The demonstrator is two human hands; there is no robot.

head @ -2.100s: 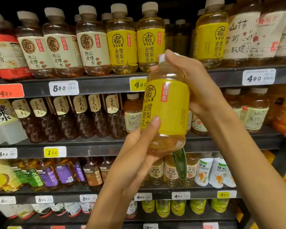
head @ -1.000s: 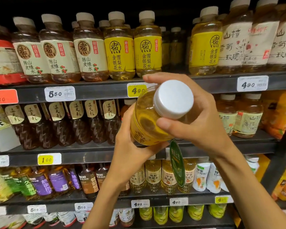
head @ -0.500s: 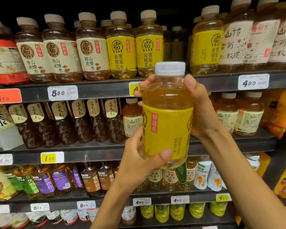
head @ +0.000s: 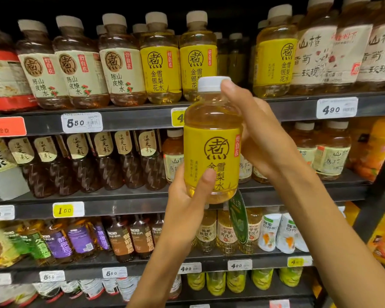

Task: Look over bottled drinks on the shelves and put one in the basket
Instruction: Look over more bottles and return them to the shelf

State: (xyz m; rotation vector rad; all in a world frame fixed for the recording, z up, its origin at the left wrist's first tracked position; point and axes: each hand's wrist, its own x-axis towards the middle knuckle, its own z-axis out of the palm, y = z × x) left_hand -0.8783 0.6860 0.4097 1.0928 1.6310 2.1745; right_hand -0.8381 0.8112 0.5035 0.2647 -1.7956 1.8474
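Four dark shelves (head: 129, 121) of bottled drinks fill the view, their front edges carrying price tags such as a white tag (head: 82, 122) marked 550, a white tag (head: 337, 107) marked 490 and a yellow tag (head: 68, 210) marked 100. On the top shelf a row of cream-labelled bottles (head: 80, 63) stands left of two yellow-labelled bottles (head: 160, 61) of the same kind as the one in hand, with a gap between those and a third yellow one (head: 276, 54) further right. The second shelf holds dark brown bottles (head: 102, 161). In front of all this, a yellow-labelled bottle (head: 212, 141) of pale golden drink is held upright in mid-air, its white cap (head: 211, 83) level with the top shelf's bottles. The right hand (head: 267, 138) wraps round the bottle's upper right side, fingers curled behind it and the thumb reaching up against the cap. The left hand (head: 187, 196) cups the base from below left, its thumb pressed across the lower label. Half a second ago the label's plain side with only the red strip faced the camera; now the bottle has been turned so the round brown emblem and the large characters face forward, and it sits slightly lower, while both hands keep their grip
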